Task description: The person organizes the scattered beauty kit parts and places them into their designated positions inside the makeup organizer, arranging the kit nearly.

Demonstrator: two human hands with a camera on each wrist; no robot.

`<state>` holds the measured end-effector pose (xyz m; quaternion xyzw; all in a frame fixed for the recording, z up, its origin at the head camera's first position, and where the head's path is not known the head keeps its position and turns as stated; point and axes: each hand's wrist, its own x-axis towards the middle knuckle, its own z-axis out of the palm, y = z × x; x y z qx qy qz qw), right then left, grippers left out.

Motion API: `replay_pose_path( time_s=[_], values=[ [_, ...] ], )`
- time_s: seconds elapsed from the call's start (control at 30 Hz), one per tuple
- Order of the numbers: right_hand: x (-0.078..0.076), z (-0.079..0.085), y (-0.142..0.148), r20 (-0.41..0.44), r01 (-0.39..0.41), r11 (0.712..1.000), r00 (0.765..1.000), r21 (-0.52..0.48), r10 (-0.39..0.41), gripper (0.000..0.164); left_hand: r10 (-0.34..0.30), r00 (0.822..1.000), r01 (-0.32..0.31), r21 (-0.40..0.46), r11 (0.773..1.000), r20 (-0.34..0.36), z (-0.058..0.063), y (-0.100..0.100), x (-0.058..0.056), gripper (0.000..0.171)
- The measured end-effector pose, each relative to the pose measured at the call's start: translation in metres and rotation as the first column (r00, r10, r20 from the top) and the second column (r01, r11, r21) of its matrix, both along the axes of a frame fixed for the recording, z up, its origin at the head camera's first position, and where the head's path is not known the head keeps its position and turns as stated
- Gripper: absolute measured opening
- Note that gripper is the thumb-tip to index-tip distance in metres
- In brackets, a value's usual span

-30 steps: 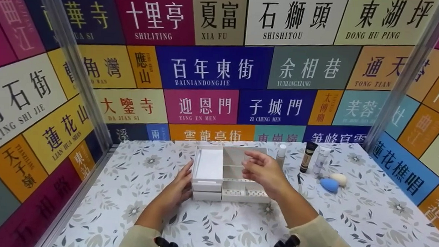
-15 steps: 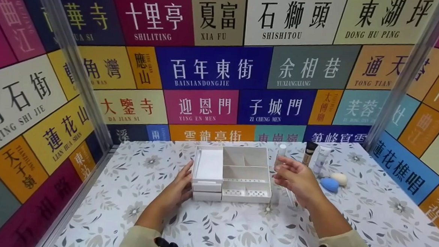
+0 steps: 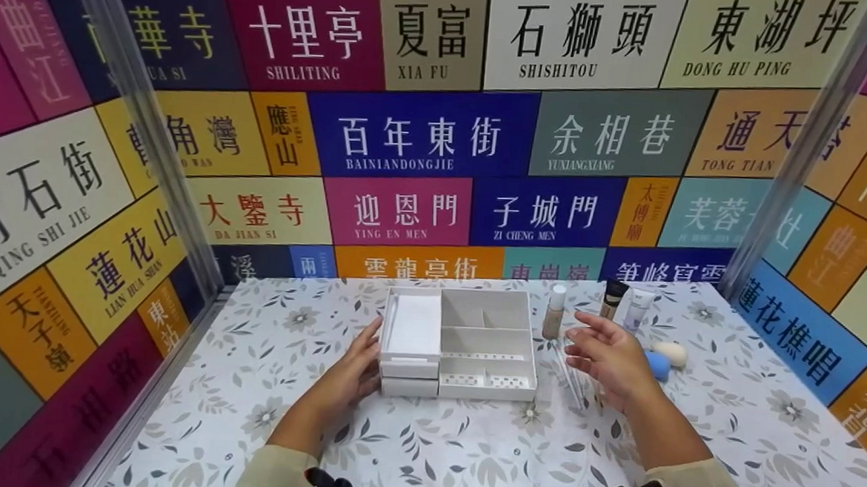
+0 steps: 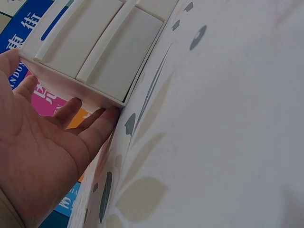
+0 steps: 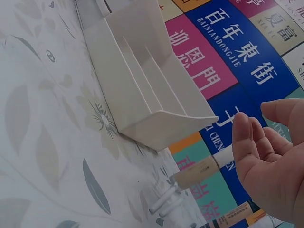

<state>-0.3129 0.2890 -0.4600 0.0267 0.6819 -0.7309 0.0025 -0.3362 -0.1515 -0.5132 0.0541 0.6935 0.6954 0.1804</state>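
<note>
A white desktop organizer (image 3: 412, 324) stands on the table, with drawers (image 4: 121, 54) on its left and open compartments on its right. My left hand (image 3: 353, 362) rests its fingertips against the organizer's left side, fingers fairly straight. My right hand (image 3: 609, 360) hovers right of the organizer with loosely bent fingers and nothing in them. Just left of its fingertips stands a bottle of beige liquid with a white cap (image 3: 554, 313). Thin, pale sticks (image 3: 573, 381) lie below that hand, partly covered by it. In the right wrist view, the compartment walls (image 5: 109, 76) are apart from the fingers.
Behind my right hand stand a black-capped tan tube (image 3: 611, 301) and a white tube (image 3: 638, 310). A blue makeup sponge (image 3: 658, 365), partly hidden by the hand, lies beside a cream one (image 3: 670, 352). A sign-covered wall (image 3: 424, 135) rises behind the floral tabletop (image 3: 452, 460).
My right hand has moved from over the organizer's compartments to the right, past the beige bottle, uncovering the compartments. My left hand has stayed at the organizer's side.
</note>
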Motion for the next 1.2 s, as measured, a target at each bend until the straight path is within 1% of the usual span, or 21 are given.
replay_pose_path(
  time_s=[0.2, 0.43, 0.63, 0.77, 0.97, 1.2],
  values=[
    [-0.006, -0.009, 0.016, 0.021, 0.008, 1.0, 1.0, 0.016, -0.008, 0.063, -0.002, 1.0, 0.002, 0.017, 1.0, 0.005, 0.0, -0.001, 0.0, 0.056],
    [-0.016, -0.027, 0.041, 0.099, 0.049, 0.999, 0.994, 0.013, -0.05, 0.064, 0.01, 1.0, -0.01, 0.03, 0.999, 0.014, 0.0, 0.001, 0.001, 0.058],
    [-0.019, -0.036, 0.051, 0.145, 0.071, 0.997, 0.987, -0.002, -0.07, 0.067, 0.016, 1.0, -0.017, 0.058, 0.998, 0.025, 0.002, 0.002, 0.003, 0.058],
    [-0.022, -0.039, 0.055, 0.165, 0.084, 0.996, 0.982, 0.032, -0.088, 0.069, 0.015, 1.0, -0.016, 0.048, 0.999, 0.015, 0.003, 0.002, 0.004, 0.058],
    [-0.024, -0.048, 0.06, 0.183, 0.068, 0.991, 0.979, 0.116, -0.089, 0.072, 0.017, 1.0, -0.017, 0.046, 0.999, 0.012, 0.002, 0.001, 0.004, 0.056],
    [-0.024, -0.059, 0.066, 0.175, 0.032, 0.989, 0.983, 0.146, -0.057, 0.069, 0.024, 1.0, -0.025, 0.052, 0.998, 0.019, 0.002, 0.003, 0.004, 0.056]
  ],
)
